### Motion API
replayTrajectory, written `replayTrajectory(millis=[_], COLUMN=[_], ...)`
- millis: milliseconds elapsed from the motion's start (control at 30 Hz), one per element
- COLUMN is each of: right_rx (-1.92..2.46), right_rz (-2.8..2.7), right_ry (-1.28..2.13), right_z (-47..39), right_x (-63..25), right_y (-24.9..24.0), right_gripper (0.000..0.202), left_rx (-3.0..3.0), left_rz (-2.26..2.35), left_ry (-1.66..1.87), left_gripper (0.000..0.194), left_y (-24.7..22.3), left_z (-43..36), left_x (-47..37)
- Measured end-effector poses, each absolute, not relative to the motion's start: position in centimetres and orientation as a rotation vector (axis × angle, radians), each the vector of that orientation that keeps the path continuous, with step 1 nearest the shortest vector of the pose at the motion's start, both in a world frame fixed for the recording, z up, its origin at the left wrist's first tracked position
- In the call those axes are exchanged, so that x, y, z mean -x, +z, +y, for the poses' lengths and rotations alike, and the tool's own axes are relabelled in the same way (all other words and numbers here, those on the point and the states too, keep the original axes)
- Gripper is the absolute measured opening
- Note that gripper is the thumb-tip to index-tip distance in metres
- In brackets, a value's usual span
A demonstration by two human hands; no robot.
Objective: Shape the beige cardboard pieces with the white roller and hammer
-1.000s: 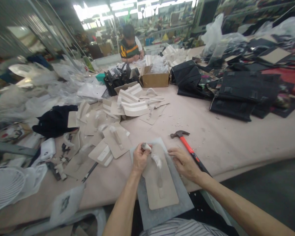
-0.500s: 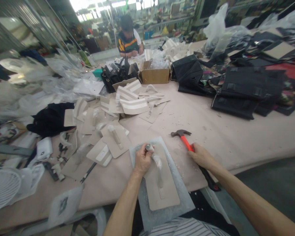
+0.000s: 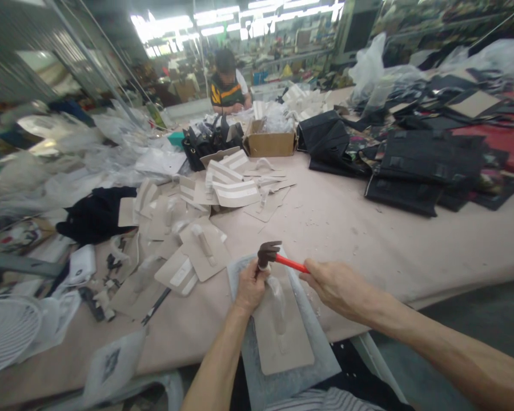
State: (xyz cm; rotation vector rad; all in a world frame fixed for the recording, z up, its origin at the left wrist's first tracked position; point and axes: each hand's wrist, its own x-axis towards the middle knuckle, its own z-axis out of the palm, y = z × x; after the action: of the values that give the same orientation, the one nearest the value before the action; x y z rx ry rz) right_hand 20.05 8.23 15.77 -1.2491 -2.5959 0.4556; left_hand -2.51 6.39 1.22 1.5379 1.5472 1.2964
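By the near edge of the surface (image 3: 402, 245), left hand (image 3: 249, 290) pinches the tool (image 3: 264, 267), right hand (image 3: 336, 288) grips the hammer (image 3: 291, 263): keep blows square!

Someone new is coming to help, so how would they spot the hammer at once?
At the near edge of the pinkish table lies a grey slab. At its far end, the person's right hand grips the hammer. Its bright red handle and dark claw head set it apart from the beige panel nearby.
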Motion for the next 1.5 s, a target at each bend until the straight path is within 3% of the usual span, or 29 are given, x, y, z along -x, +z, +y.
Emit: replayTrajectory(millis=[200, 300, 467, 767, 900, 1033, 1133, 1200, 1333, 1500], right_rx=[1.074, 1.072, 1.317, 1.949, 1.597, 1.497, 1.567, 1.58, 1.479, 0.79], right_rz=[-1.73, -1.757, -2.62, -2.55, -2.403, -2.362, -2.512, -2.584, -2.679, -2.942], right_ry=[0.321, 0.299, 0.472, 0.428, 0.26, 0.827, 0.93, 0.856, 0.66, 0.19], right_z=[8.7, 8.0, 7.6, 11.0, 9.1, 5.2, 4.1, 4.7, 6.9, 7.2], right_x=[-18.1, -17.9, -20.3, -23.1, -20.7, -15.6, -13.0, -12.8, -14.3, -14.8], right_y=[23.3, 20.4, 12.7, 7.7, 6.7, 6.9, 7.4, 8.4, 11.6, 11.3], right_gripper=[0.025, 0.027, 0.024, 0.026, 0.033, 0.028, 0.019, 0.015, 0.025, 0.028], left_rx=[-1.528, -1.499, -1.475, -1.486, -1.463, -1.371, -1.062, -0.769, -0.559, -0.656], left_rz=[1.48, 1.467, 1.463, 1.45, 1.46, 1.474, 1.474, 1.439, 1.377, 1.4], left_ry=[1.302, 1.297, 1.313, 1.32, 1.348, 1.376, 1.513, 1.709, 2.077, 2.095], left_gripper=[0.016, 0.016, 0.016, 0.017, 0.016, 0.017, 0.02, 0.027, 0.036, 0.04], left_y=[1.4, 1.3, 1.2, 1.4, 1.4, 1.1, 0.9, 1.5, 4.9, 8.1], left_z=[6.3, 6.4, 6.4, 6.3, 6.3, 6.5, 6.9, 7.2, 7.3, 7.0], left_x=[2.5, 2.5, 2.4, 2.5, 2.4, 1.9, 2.0, 2.8, 6.3, 9.3])
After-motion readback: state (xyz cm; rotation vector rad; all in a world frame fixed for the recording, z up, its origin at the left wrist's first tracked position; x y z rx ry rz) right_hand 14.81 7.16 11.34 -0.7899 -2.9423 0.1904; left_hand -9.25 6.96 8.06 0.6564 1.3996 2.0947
